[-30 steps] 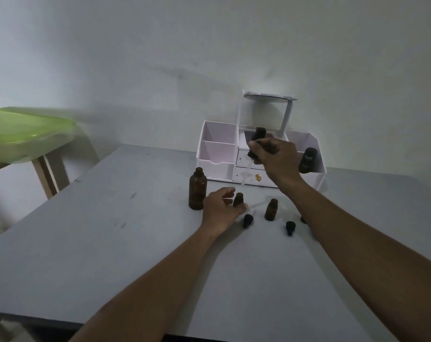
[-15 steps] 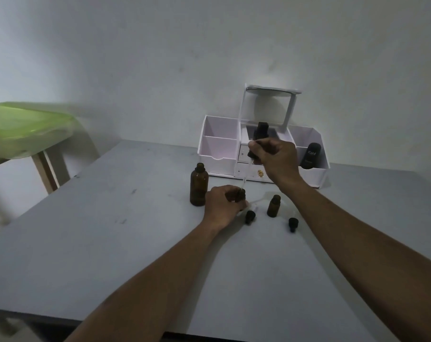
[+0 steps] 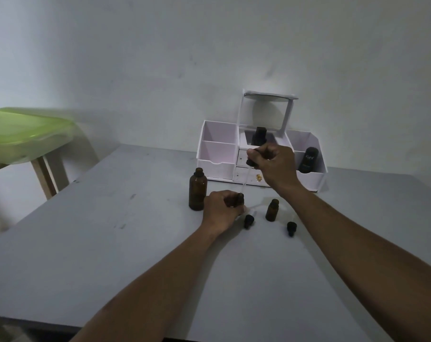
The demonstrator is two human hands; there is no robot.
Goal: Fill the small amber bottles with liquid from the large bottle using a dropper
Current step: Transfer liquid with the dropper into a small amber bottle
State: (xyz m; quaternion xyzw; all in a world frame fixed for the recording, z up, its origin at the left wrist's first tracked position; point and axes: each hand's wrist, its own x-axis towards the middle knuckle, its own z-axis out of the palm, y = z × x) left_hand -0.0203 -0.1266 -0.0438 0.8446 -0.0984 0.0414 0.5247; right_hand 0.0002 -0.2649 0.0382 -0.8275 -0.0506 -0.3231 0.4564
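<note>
Head cam: right hand (image 3: 275, 166) pinches the dropper (image 3: 247, 174) bulb, tip at the mouth of a small bottle (image 3: 239, 198) the left hand (image 3: 220, 209) grips on the table (image 3: 110, 243) — mid-fill. Next needs a gentle squeeze, then back to the big bottle (image 3: 197, 191) just left — second small bottle (image 3: 272, 210) waits.

We seem to be in a plain room at home: a bare grey desk (image 3: 110, 243) against an unpainted wall (image 3: 160, 58), a white cosmetics organiser (image 3: 219, 154) with small drawers, and a green plastic lid (image 3: 24, 132) resting on a wooden stool.
</note>
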